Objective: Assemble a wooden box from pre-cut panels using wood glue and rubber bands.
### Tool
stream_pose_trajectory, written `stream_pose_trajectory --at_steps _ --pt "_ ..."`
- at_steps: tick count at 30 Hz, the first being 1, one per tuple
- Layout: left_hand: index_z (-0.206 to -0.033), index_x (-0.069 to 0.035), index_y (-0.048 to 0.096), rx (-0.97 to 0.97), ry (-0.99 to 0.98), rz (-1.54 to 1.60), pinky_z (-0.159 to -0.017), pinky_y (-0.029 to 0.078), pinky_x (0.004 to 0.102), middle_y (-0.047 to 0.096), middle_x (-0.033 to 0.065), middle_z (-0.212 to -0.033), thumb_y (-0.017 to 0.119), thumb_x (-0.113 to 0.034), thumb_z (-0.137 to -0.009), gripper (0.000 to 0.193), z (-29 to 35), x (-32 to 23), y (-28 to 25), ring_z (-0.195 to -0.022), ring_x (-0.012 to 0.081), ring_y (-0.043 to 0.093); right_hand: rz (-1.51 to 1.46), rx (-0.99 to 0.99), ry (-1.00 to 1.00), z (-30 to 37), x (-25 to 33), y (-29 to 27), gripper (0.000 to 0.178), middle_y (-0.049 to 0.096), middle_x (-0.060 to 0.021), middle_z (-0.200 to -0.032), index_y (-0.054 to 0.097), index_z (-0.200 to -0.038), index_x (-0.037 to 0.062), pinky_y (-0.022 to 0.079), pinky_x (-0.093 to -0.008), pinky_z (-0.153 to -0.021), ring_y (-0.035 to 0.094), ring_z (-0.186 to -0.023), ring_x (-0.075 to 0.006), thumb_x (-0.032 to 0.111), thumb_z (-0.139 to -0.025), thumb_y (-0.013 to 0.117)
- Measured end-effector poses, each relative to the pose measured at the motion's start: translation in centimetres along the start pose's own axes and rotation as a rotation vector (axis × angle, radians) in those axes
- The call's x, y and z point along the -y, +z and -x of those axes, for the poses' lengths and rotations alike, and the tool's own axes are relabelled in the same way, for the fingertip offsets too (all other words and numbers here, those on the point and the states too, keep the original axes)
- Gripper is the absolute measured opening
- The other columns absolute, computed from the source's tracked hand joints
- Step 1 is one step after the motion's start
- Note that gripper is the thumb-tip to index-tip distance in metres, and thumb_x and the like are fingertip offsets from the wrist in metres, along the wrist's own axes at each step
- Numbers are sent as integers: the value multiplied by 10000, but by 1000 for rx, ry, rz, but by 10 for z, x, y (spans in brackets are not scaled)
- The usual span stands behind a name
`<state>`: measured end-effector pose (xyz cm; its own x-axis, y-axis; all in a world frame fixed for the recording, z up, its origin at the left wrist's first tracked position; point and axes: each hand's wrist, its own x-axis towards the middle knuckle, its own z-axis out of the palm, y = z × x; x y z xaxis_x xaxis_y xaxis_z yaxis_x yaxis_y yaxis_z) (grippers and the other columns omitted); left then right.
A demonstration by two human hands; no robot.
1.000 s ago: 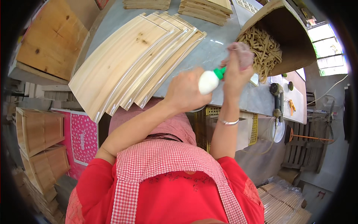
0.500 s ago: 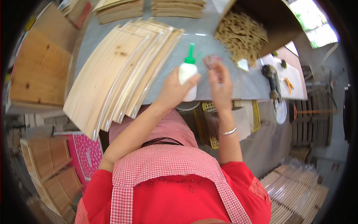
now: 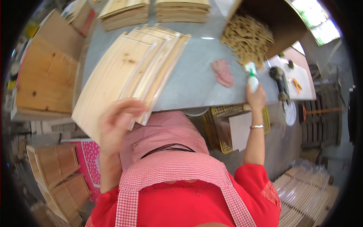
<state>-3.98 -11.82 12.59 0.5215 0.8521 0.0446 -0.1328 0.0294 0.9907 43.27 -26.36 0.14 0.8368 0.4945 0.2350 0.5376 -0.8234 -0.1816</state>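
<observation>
Four-sided pale wooden boards (image 3: pixel 113 72) lie overlapped in a slanted stack on the grey table (image 3: pixel 189 89), with shiny wet-looking lines along their edges. Over the near right corner of that stack is my left hand (image 3: pixel 123 119), slightly blurred, its fingers loosely apart with nothing seen in them. At the table's right, my right hand (image 3: pixel 256 97) is wrapped round a white squeeze bottle (image 3: pixel 253 83) with a green nozzle. A crumpled pink cloth (image 3: pixel 223 73) lies on the table between the boards and the bottle.
A tipped box (image 3: pixel 285 32) spills tan wooden pieces (image 3: pixel 247 39) at the back right. A dark power tool (image 3: pixel 280 83) and orange clamp (image 3: pixel 297 86) lie farther right. Board stacks (image 3: pixel 183 11) stand at the back. A yellow basket (image 3: pixel 266 121) sits below the table edge.
The bottle has passed from my left hand to my right and moved right. The pink cloth has been let go on the table. My left hand has moved left to the boards.
</observation>
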Motion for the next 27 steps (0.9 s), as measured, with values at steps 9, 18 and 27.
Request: stream_pose_trajectory --at_steps 9,18,27 --pt "-1311 -64 551 -908 -297 468 -969 464 393 592 102 -1247 684 -292 -932 462 104 83 -212 -1072 225 588 -220 -287 -279 33 63 -23 501 643 -203 -1178 623 -1183 -8 462 -479 -934 603 -1056 -404 394 -889 673" --pt "-1420 24 391 -473 -223 741 -1078 433 467 510 194 -1398 629 -233 -942 593 58 83 -199 -1263 335 529 -618 -58 -659 124 183 -53 378 639 -217 -1145 615 -1156 -35 464 -434 -952 597 -1082 -380 173 -852 697" --pt "-1412 42 402 -223 44 1045 -1042 477 473 542 208 -1368 535 -141 -945 519 44 27 -158 -1221 343 569 -278 292 -1291 299 376 -65 949 380 -292 -1465 411 -1420 -48 292 -728 -1014 301 -1385 -500 530 -746 746"
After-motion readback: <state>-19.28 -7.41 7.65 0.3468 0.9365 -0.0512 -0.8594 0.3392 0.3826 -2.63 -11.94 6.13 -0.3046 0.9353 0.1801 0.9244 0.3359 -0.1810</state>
